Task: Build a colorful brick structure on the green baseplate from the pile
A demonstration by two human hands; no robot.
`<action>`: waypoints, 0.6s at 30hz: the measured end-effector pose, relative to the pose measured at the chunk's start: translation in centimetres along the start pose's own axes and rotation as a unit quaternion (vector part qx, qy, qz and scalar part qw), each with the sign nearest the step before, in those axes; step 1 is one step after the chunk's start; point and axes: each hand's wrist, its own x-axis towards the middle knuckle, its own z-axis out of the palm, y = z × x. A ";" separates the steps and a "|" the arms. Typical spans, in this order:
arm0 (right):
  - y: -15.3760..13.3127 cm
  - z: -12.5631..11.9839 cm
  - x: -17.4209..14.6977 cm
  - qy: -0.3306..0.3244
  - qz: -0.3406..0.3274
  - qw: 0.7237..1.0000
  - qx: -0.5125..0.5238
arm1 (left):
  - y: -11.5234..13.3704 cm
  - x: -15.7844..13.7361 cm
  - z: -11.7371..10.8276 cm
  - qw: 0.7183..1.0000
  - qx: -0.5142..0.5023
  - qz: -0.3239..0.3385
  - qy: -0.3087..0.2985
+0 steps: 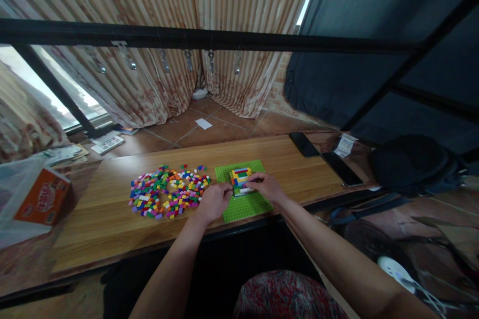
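Note:
A small model of toy bricks, in yellow, red, green, blue and white, stands on a green baseplate. At the model's front left corner is my left hand, its fingers pinched together; whatever they hold is hidden. My right hand reaches in from the other side, thumb and fingertips closed on the model's right front edge. Purple and white bricks show just beside those fingertips. Left of the baseplate lies a wide heap of loose toy bricks in many colours, close to my left hand.
All this rests on a long wooden table. Two dark phones lie toward its right end, near a crumpled packet and a black bag. A clear plastic bin with an orange box stands left. A dark rail crosses behind.

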 end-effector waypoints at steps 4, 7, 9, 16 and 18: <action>-0.3 -2.0 0.1 0.009 0.033 0.996 0.079 | -0.1 0.0 -0.1 1.000 -0.007 0.006 0.005; -0.1 -3.7 -0.1 0.074 0.060 0.989 0.114 | -0.2 0.0 0.0 1.000 -0.015 0.005 0.008; 0.2 -4.1 -0.4 0.106 0.069 0.985 0.117 | -0.2 0.0 0.0 1.000 -0.016 0.007 0.006; -0.9 -2.4 -1.2 0.083 -0.051 0.995 -0.022 | 0.0 0.0 -0.3 1.000 -0.006 0.005 0.009; -1.4 -1.9 -1.4 0.075 -0.071 0.990 -0.091 | 0.0 0.0 -0.3 1.000 -0.006 0.003 0.011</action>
